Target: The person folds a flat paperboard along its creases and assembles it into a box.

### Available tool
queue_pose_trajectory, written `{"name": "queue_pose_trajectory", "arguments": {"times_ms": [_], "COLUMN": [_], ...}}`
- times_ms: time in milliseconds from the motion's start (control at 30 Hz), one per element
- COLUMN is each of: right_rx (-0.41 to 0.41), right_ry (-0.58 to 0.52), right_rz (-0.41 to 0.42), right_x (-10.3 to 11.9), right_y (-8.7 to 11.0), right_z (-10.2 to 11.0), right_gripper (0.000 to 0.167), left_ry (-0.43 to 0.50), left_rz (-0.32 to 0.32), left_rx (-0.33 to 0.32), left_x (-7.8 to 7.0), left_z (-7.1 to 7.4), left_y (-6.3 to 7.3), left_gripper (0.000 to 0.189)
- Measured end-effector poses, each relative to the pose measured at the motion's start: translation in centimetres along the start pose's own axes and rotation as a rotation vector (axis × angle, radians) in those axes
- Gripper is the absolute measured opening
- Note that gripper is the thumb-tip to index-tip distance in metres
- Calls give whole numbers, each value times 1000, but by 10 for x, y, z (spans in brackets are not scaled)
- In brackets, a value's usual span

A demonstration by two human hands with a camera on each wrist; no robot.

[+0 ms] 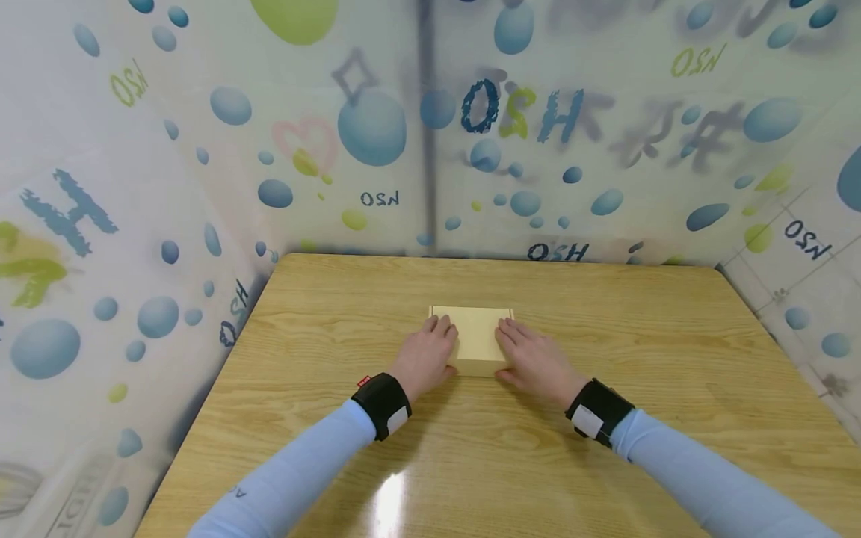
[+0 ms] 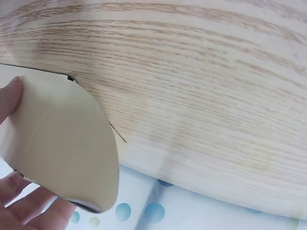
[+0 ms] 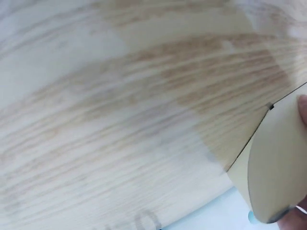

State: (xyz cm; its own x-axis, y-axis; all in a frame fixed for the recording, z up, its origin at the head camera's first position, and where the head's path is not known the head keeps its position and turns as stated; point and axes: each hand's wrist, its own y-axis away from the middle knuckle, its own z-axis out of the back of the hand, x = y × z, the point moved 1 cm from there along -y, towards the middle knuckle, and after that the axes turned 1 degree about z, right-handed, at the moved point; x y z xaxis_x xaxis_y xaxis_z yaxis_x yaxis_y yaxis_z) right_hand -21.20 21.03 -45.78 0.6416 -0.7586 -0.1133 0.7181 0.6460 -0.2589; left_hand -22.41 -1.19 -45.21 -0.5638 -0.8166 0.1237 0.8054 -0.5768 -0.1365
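Note:
A small pale-yellow cardboard box [image 1: 479, 334] sits on the wooden table, its lid closed. My left hand [image 1: 425, 354] grips the box's left side, fingers over the top edge and thumb low at the near corner. On the opposite side, my right hand [image 1: 538, 363] holds it the same way. In the left wrist view the box's end [image 2: 64, 139] lies between the thumb above and the fingers [image 2: 36, 211] below. The right wrist view catches the other end of the box [image 3: 283, 153], with only bits of the thumb and fingers at the frame's edge.
The wooden table [image 1: 323, 314] reaches back to a wall sheet [image 1: 303, 112] printed with blue and green spots and letters. Similar sheeting hangs at the left and right. Both wrists wear black straps [image 1: 383, 406] over light-blue sleeves [image 1: 296, 474].

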Motion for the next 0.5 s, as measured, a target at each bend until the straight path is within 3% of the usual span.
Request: {"name": "queue_pose_trajectory", "arguments": {"times_ms": [200, 500], "right_rx": [19, 20], "right_ry": [4, 1], "right_rz": [-1, -13], "right_x": [3, 7], "right_y": [-2, -1], "right_z": [0, 1], "right_gripper": [72, 73], "left_ry": [0, -85], "left_rz": [1, -8], "left_rx": [-19, -15], "left_x": [-1, -4], "left_z": [1, -4], "left_y": [-1, 4], "left_gripper": [67, 75]}}
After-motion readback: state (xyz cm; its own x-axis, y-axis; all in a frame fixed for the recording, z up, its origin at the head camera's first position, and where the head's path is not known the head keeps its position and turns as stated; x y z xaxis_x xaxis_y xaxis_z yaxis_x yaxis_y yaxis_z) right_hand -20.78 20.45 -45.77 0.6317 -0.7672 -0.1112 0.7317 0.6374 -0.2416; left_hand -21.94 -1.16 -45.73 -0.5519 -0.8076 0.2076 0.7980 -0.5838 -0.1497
